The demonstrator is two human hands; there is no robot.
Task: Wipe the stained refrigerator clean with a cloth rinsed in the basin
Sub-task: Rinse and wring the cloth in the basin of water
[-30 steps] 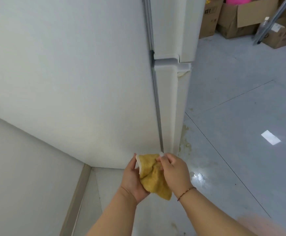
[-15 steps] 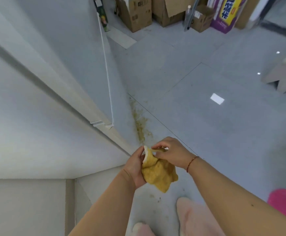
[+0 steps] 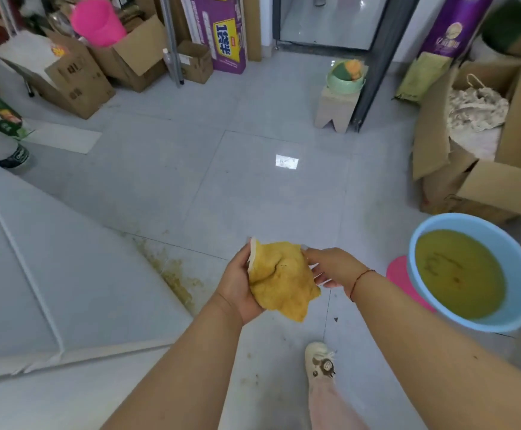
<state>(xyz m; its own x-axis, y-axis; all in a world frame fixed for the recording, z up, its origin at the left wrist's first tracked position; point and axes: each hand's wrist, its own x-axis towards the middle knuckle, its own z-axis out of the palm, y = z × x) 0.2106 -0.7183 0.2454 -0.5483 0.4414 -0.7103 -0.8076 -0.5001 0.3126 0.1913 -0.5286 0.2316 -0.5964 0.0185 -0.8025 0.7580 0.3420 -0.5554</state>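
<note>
I have turned away from the refrigerator (image 3: 51, 290), which a second ago filled my view and now slants along my left side, and the basin (image 3: 473, 271) has come into sight at my right. I take that to mean the wiping pass is over and the rinse is next. My left hand (image 3: 237, 287) cups the cloth (image 3: 281, 280) from underneath, fingers curled round its edge, while my right hand (image 3: 330, 268) pinches the other side; the cloth hangs bunched between them, stained deep yellow (only a thin white rim shows at the top). Yellowish splatter marks the floor (image 3: 253, 187) along the refrigerator's base, so that patch probably wants attention too. The blue basin sits on a pink stool (image 3: 402, 280), just beside my right forearm, holding murky yellow-green water. Further off, an open cardboard box (image 3: 485, 181) holds crumpled pale fabric, and a small green bowl (image 3: 344, 79) holds something green and orange I cannot make out.
</note>
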